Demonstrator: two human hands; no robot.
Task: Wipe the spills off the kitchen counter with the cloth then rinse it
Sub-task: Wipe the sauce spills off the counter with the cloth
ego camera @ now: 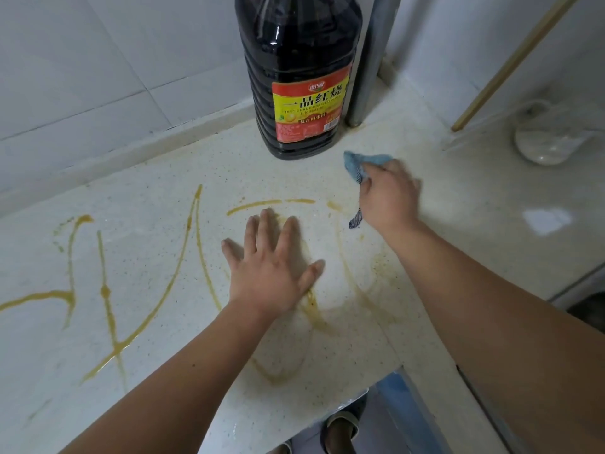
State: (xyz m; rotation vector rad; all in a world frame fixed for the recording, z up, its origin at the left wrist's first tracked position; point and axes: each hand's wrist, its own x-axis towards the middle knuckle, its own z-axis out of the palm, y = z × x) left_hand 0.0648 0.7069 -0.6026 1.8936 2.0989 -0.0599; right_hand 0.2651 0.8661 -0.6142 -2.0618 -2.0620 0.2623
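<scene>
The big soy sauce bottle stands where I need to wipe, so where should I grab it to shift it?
Grip the dark bottle around its ribbed body above the label, coming from the front with the free left hand. It stands upright near the wall and the grey pipe, and its top is out of view.

Dark sauce bottle (299,77) stands beside a grey pipe (371,60)

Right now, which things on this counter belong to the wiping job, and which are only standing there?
Part of the job:
- blue cloth, bunched in the right hand
- yellow-brown spill streaks on the counter
- left hand, flat on the counter, fingers spread

Only standing there:
- big dark sauce bottle
- grey pipe
- white bag
- wooden stick
</scene>
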